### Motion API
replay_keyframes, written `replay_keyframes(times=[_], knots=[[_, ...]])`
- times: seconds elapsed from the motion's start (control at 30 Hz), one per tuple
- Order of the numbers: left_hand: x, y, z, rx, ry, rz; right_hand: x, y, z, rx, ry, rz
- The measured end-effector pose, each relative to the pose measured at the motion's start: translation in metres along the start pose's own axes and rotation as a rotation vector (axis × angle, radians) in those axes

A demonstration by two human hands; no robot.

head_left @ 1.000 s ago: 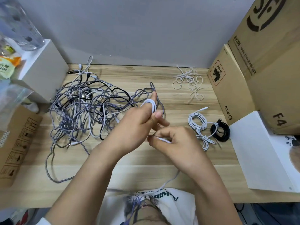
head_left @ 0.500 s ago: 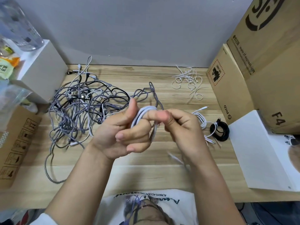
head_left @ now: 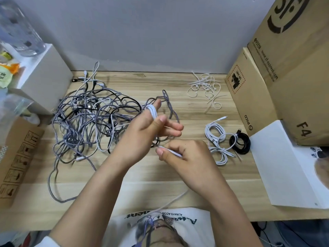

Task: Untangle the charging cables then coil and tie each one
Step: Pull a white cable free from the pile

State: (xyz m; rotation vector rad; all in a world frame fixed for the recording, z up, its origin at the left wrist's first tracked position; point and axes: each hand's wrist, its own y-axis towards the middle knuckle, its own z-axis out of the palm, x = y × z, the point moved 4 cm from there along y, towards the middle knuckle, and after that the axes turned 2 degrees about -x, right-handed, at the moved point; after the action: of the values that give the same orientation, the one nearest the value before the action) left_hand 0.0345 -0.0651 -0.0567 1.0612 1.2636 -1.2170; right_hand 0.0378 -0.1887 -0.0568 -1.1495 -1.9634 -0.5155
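Charging cables, tangled pile (head_left: 92, 122): grey braided, black and white leads knotted together, covered the left half of the wooden desk (head_left: 178, 177), just left of both hands. Most of the task was undone, judging by its size.

Finished coils sat well right of the hands: white coiled cable (head_left: 216, 138) and black coiled cable (head_left: 240, 141) touching each other, next to the white box (head_left: 284, 166). Loose white ties (head_left: 204, 88) lay at the back right, near the cardboard box (head_left: 252, 97).

Left hand (head_left: 142, 134): raised over the pile's right edge, index finger and thumb held a small white coil (head_left: 152, 111) wound round the fingertip region, other fingers loosely extended toward the right.

Right hand (head_left: 187, 157): lower and nearer the body, fingers curled, pinched the white cable's free run (head_left: 170, 151).

Key relation: the free run lay roughly left-right in the right hand, below and slightly right of the coil; the slack tail (head_left: 170, 202) trailed toward the body and off the desk edge. So the next wrap looked like it had to travel up and left from the right hand to the left-hand coil. Right hand feeds, left hand is the spool.

Risk, as a guess: the coil sat close to a grey braided loop (head_left: 167, 102) from the pile; a wrap could have snagged it.
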Motion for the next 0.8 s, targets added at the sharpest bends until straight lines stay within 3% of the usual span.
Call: replay_keyframes(times=[0.07, 0.2, 0.3, 0.37, 0.47, 0.57, 0.63, 0.7, 0.73, 0.8], knots=[[0.003, 0.0, -0.001, -0.009, 0.235, 0.007, -0.003, -0.001, -0.004, -0.046, 0.108, 0.018], [0.007, -0.002, 0.0, -0.025, 0.237, -0.036, 0.002, -0.002, -0.008, -0.083, 0.153, 0.02], [0.01, -0.008, 0.005, 0.128, 0.152, -0.162, 0.01, -0.003, -0.017, -0.138, 0.219, -0.019], [0.014, -0.015, 0.007, 0.319, 0.093, -0.258, 0.007, 0.0, -0.026, -0.237, 0.327, 0.003], [0.012, -0.027, 0.012, 0.623, -0.298, -0.301, -0.001, 0.006, -0.03, -0.29, 0.458, -0.002], [-0.006, -0.028, 0.013, 0.819, -0.857, -0.189, -0.002, 0.012, -0.023, -0.224, 0.44, -0.075], [-0.023, -0.021, 0.008, 0.775, -1.156, -0.14, -0.004, 0.014, -0.016, -0.181, 0.381, -0.074], [-0.032, -0.013, -0.002, 0.616, -1.267, -0.095, -0.006, 0.013, -0.006, -0.094, 0.331, -0.04], [-0.035, -0.01, -0.005, 0.528, -1.276, -0.067, -0.005, 0.011, 0.0, -0.046, 0.302, -0.024], [-0.031, 0.0, -0.004, 0.25, -1.061, -0.035, -0.002, 0.006, 0.007, 0.013, 0.213, -0.012]])
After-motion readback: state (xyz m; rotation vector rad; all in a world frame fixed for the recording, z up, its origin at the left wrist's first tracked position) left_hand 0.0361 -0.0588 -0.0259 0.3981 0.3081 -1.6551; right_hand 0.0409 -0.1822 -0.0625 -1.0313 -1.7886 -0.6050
